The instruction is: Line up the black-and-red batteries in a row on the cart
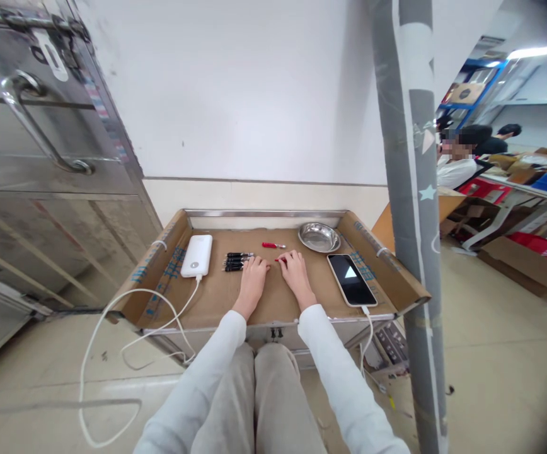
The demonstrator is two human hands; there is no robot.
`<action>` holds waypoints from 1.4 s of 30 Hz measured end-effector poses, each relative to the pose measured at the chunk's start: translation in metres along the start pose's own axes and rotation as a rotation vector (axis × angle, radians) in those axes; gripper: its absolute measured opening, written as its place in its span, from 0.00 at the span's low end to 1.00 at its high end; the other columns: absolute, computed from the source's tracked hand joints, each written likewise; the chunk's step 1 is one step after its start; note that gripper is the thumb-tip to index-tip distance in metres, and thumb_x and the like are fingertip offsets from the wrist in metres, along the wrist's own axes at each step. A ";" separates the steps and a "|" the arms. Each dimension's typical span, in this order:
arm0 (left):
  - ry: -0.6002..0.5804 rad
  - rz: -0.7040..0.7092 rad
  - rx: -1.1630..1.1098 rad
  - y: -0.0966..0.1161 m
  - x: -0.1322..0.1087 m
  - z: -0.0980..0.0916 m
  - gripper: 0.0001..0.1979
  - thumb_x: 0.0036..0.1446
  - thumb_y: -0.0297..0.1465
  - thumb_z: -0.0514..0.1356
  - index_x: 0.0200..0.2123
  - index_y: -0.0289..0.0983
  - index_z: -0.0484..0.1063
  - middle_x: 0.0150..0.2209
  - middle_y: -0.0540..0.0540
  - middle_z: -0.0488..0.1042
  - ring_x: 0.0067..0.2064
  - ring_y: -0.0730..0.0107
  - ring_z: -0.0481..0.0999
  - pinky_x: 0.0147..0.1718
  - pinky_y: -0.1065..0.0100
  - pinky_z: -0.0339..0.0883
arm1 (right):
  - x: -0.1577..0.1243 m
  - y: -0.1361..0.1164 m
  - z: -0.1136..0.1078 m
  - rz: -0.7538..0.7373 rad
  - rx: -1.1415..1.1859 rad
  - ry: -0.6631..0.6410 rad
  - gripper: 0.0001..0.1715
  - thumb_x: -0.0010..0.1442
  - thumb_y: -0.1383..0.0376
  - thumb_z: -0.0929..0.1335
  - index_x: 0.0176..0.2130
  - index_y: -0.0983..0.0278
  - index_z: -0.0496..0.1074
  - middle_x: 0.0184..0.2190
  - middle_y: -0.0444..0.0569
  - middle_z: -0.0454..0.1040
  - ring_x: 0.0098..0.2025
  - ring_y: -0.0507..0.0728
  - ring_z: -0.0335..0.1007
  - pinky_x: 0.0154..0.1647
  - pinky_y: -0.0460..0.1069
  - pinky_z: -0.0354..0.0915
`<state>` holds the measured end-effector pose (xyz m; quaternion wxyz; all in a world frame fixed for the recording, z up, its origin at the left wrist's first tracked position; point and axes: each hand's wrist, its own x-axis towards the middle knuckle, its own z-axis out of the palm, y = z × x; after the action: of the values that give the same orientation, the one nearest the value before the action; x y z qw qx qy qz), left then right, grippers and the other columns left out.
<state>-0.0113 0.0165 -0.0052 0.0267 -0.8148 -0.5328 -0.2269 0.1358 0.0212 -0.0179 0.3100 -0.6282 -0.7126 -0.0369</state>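
Note:
My left hand rests palm down on the brown cardboard lining. Its fingertips are at the right ends of several black pens lying side by side, with the thumb apart from the fingers. My right hand is a little to the right, its fingers closed on a small red pen part that is mostly covered. Beyond both hands lies a red pen with a clear or silvery end pointing right. Farther right at the back is a round metal dish.
A white power bank with a white cable stands at the left. A phone, plugged into a cable, lies at the right. Cardboard-covered sides edge the table. A wrapped grey pole rises beside it; people sit farther back.

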 end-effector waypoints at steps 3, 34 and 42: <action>0.012 0.048 -0.048 0.004 0.008 0.013 0.10 0.62 0.27 0.50 0.38 0.34 0.70 0.38 0.42 0.70 0.42 0.62 0.69 0.44 0.60 0.62 | -0.001 0.004 0.006 -0.024 0.146 0.007 0.13 0.63 0.68 0.59 0.37 0.64 0.71 0.37 0.52 0.68 0.41 0.57 0.64 0.47 0.51 0.60; 0.109 0.106 -0.124 0.013 0.040 0.029 0.18 0.61 0.25 0.46 0.53 0.34 0.62 0.54 0.36 0.67 0.56 0.58 0.64 0.55 0.54 0.55 | -0.015 -0.006 -0.018 0.112 0.269 0.193 0.17 0.65 0.63 0.57 0.43 0.64 0.71 0.41 0.53 0.72 0.43 0.56 0.67 0.48 0.51 0.61; 0.026 0.161 -0.045 0.010 0.010 0.006 0.11 0.63 0.35 0.50 0.39 0.36 0.69 0.39 0.42 0.70 0.42 0.62 0.69 0.43 0.62 0.62 | -0.023 -0.013 -0.030 0.104 0.122 0.179 0.20 0.67 0.60 0.55 0.44 0.63 0.72 0.41 0.51 0.75 0.41 0.58 0.67 0.46 0.51 0.59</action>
<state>0.0026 0.0227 -0.0045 0.0335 -0.8524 -0.4599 -0.2466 0.1364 -0.0148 -0.0010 0.4117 -0.6386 -0.6493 -0.0331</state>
